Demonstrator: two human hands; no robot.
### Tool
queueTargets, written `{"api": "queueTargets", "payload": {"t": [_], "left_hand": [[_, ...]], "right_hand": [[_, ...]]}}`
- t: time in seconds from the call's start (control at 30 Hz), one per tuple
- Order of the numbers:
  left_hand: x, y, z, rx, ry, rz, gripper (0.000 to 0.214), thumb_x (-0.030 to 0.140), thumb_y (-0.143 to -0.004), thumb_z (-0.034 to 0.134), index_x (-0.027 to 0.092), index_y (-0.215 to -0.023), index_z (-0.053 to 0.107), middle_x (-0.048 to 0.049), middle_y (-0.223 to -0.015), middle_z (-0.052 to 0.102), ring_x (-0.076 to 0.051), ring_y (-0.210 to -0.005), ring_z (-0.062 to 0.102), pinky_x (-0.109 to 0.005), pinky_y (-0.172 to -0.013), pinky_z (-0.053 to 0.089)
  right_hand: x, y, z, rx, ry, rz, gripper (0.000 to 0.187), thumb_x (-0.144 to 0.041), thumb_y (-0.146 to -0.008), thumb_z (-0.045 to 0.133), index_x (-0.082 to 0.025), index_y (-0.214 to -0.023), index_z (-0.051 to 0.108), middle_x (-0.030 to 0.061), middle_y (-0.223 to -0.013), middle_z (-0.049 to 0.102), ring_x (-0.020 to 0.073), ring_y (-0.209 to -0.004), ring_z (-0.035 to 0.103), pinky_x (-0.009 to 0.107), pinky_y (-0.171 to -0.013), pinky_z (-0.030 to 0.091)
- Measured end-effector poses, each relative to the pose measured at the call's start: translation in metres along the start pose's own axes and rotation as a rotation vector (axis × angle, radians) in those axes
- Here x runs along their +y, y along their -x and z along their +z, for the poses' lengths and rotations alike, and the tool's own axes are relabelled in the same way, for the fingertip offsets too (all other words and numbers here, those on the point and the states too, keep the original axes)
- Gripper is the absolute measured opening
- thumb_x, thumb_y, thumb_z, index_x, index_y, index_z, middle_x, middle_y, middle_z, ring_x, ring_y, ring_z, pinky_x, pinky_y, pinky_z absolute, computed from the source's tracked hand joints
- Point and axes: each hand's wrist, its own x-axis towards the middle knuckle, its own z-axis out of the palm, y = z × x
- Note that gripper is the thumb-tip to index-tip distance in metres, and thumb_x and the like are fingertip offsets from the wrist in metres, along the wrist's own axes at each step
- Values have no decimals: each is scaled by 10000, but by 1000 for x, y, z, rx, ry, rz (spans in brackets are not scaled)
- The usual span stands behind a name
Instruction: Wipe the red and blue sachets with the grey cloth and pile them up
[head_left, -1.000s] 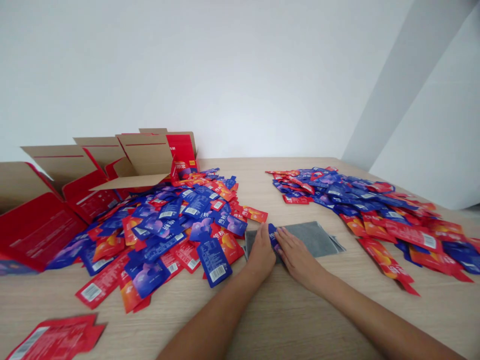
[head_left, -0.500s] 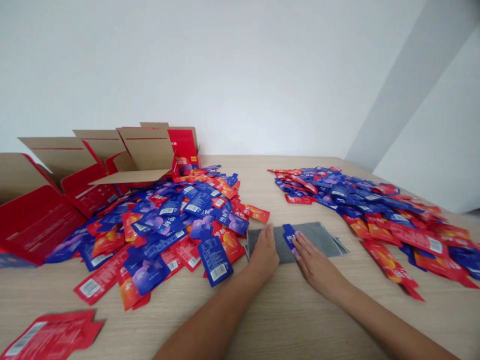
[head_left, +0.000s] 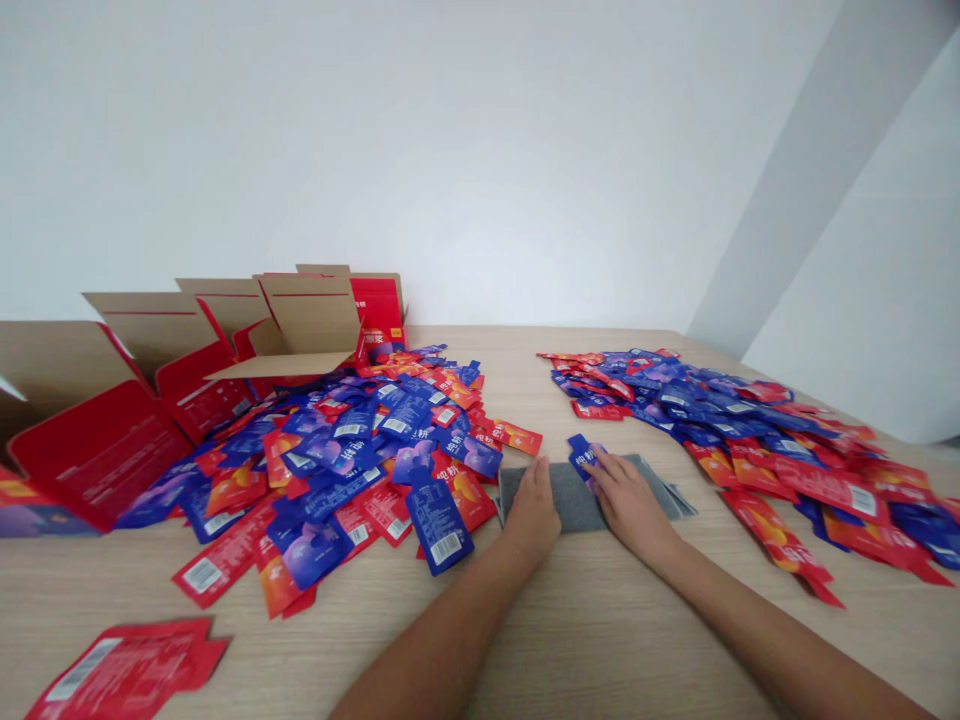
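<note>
A flat grey cloth-like mat [head_left: 574, 500] lies on the table with layered edges showing at its right end. My left hand [head_left: 534, 512] rests on the mat's left part, fingers stretched out, holding nothing. At the mat's far edge, my right hand [head_left: 628, 497] has its fingers on a blue sachet [head_left: 581, 455] and grips its right side. Those fingers cover part of the sachet; its narrow spout end points away from me and pokes past the mat. Just left of the mat lies another blue sachet [head_left: 440, 522] with a barcode.
A large heap of red and blue sachets [head_left: 330, 455] spreads at left, before several open red cartons [head_left: 97, 455] with raised flaps. Another heap [head_left: 750, 420] runs along the right side. One red sachet [head_left: 127, 668] lies at the near left. A white wall [head_left: 480, 150] stands behind.
The blue sachet under my right hand has slid away from me, past the mat's far edge, and the fingers have curled more. My left hand stays on the mat. The view has shifted slightly.
</note>
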Motion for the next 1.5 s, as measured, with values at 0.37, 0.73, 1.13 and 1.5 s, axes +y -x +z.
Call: {"api": "queueTargets", "payload": {"t": [0.37, 0.73, 1.13, 1.5], "left_hand": [[-2, 0, 2, 33, 57, 15, 711, -54, -644, 375, 75, -1341, 330, -182, -1403, 347, -248, -1317, 295, -441, -1099, 235], [2, 1, -2, -28, 26, -19, 751, -61, -626, 372, 43, -1366, 293, -195, -1424, 305, -241, -1335, 251, -412, -1105, 219], [10, 0, -9, -89, 31, -61, 765, -51, -597, 415, 23, -1352, 318, -188, -1434, 289, -264, -1337, 244, -379, -1112, 210], [7, -2, -4, -84, 4, -62, 753, -64, -609, 389, 51, -1351, 331, -168, -1423, 326, -266, -1329, 265, -424, -1104, 226]], "right_hand": [[-31, 35, -12, -53, -96, -179, 420, -250, -891, 353, -120, -1262, 499, 142, -1332, 473, 230, -1231, 424, 408, -960, 414], [1, -10, -1, -271, -53, -54, 445, -263, -857, 371, -69, -1218, 543, 185, -1299, 489, 255, -1209, 452, 390, -990, 379], [13, -76, -35, -291, -326, 454, 434, -170, -794, 458, -47, -1209, 486, 227, -984, 651, 318, -907, 627, 420, -752, 464], [-85, -169, -39, -188, -1306, 314, 673, -214, -796, 534, -238, -1395, 228, 52, -1102, 636, 134, -898, 630, 267, -748, 518]]}}
